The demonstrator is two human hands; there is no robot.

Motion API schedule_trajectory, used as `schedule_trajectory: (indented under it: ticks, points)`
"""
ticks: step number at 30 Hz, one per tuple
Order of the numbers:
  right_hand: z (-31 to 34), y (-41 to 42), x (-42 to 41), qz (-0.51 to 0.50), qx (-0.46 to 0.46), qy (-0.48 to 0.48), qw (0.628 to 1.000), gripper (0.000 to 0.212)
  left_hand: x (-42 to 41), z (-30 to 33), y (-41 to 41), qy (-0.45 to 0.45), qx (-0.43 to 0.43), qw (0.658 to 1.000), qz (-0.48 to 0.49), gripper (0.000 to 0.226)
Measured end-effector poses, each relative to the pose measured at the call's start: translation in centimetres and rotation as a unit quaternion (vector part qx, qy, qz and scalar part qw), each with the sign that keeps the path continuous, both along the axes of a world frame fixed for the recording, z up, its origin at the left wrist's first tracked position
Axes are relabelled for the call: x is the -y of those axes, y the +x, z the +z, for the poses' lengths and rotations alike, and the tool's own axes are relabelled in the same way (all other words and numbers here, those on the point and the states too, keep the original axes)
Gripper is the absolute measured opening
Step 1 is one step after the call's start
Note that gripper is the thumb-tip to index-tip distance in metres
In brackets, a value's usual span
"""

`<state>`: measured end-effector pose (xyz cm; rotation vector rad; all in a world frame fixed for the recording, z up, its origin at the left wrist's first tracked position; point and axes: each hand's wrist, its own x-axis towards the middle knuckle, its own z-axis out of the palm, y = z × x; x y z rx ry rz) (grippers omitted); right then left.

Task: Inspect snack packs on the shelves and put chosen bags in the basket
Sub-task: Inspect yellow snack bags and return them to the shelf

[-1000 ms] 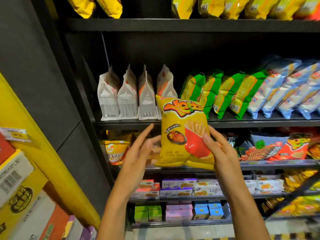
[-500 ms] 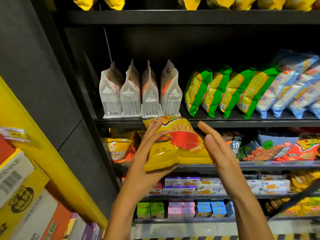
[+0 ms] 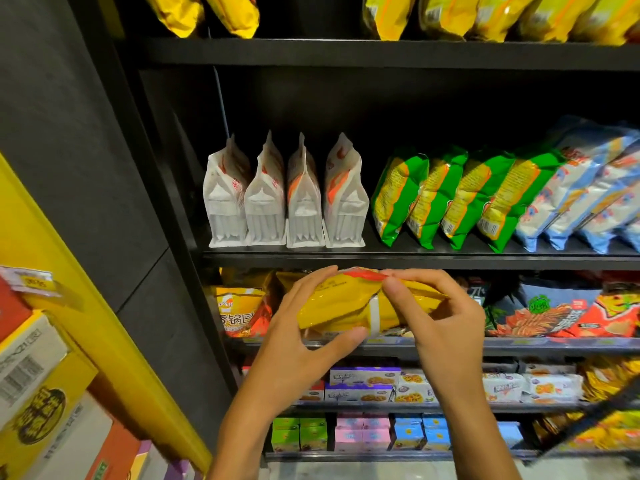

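- Yellow snack bag (image 3: 346, 306) is held in the air in front of the second shelf (image 3: 519, 344) from the middle, tipped nearly flat, its back seam facing the camera.
- Left hand (image 3: 294, 341) grips the bag's left end: fingers curled over the top edge, thumb pressed along the bottom edge.
- Right hand (image 3: 440, 320) grips the right end, fingers curled over the top, index fingertip pinching near the red patch at the bag's top edge.
- Black shelving unit, dark back panel, several tiers.
- Top shelf (image 3: 381, 51): yellow bags (image 3: 485, 15), only their lower parts in frame.
- Middle shelf (image 3: 415, 259): four white pouches (image 3: 284, 202) standing upright side by side on the left, then four green-and-yellow bags (image 3: 450, 195) leaning, then light blue bags (image 3: 588, 188) leaning at the right edge.
- Behind the hands, same tier as the held bag: an orange-yellow bag (image 3: 239, 310) at the left, red and dark bags (image 3: 561, 313) at the right.
- Lower tier: small white and purple cookie boxes (image 3: 363, 384) in rows.
- Lowest tier seen: small green, pink and blue boxes (image 3: 363, 434).
- Dark grey wall panel (image 3: 69, 133) left of the shelving.
- Yellow slanted beam (image 3: 86, 306) and stacked cartons (image 3: 34, 393) at the far left; one carton shows a barcode.
- No basket identifiable in view.
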<state>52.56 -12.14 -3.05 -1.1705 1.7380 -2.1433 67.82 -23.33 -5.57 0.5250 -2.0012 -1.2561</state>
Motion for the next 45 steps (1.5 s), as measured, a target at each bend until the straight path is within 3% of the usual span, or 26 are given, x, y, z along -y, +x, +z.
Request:
schedule_trajectory:
  ticks: [12, 18, 21, 23, 25, 28, 31, 34, 36, 40, 43, 45]
  points:
    - [0.4, 2.1, 1.2, 0.002, 0.024, -0.005, 1.000, 0.015, -0.6, 1.2, 0.5, 0.114, -0.081, 0.990, 0.010, 0.046]
    - [1.1, 2.4, 0.7, 0.061, 0.018, 0.036, 0.997, 0.030, -0.7, 1.7, 0.3, 0.217, -0.096, 0.967, 0.096, 0.039]
    - [1.7, 2.6, 0.7, 0.013, 0.039, 0.020, 0.999, 0.029, -0.6, 1.6, 0.0, 0.246, -0.066, 0.960, 0.117, 0.046]
    - [1.9, 2.4, 0.7, -0.016, 0.043, 0.013, 0.999, 0.031, -0.7, 1.6, -0.3, 0.256, -0.069, 0.957, 0.116, 0.065]
    - [2.1, 2.1, 0.5, -0.020, 0.043, 0.011, 0.999, 0.032, -0.6, 1.6, -0.5, 0.268, -0.085, 0.953, 0.111, 0.080]
    - [2.7, 1.5, 0.4, -0.008, 0.042, 0.012, 0.999, 0.032, -0.4, 2.0, -0.5, 0.265, -0.097, 0.955, 0.095, 0.086]
    - [3.7, 0.7, 0.1, 0.055, 0.031, -0.013, 0.998, 0.030, -0.5, 3.0, -0.4, 0.204, -0.111, 0.968, 0.099, 0.080]
    - [4.9, -0.5, -0.3, 0.121, -0.034, -0.034, 0.991, 0.042, -0.6, 5.9, -0.3, 0.032, -0.135, 0.987, 0.087, 0.053]
    - [6.3, -2.1, -0.1, 0.157, -0.018, -0.026, 0.987, 0.056, -0.1, 8.0, -0.6, -0.077, -0.146, 0.984, 0.067, 0.055]
    - [10.6, -5.2, 1.8, 0.252, 0.027, 0.079, 0.964, 0.088, 1.6, 12.1, -1.3, -0.248, -0.115, 0.960, 0.063, 0.064]
    - [14.0, -6.3, 2.8, 0.292, 0.002, 0.091, 0.952, 0.066, 2.4, 15.3, -2.0, -0.343, -0.058, 0.937, 0.038, 0.076]
    - [16.0, -7.0, 3.2, 0.277, -0.024, 0.074, 0.958, 0.057, 2.5, 17.4, -2.3, -0.360, -0.036, 0.932, 0.026, 0.080]
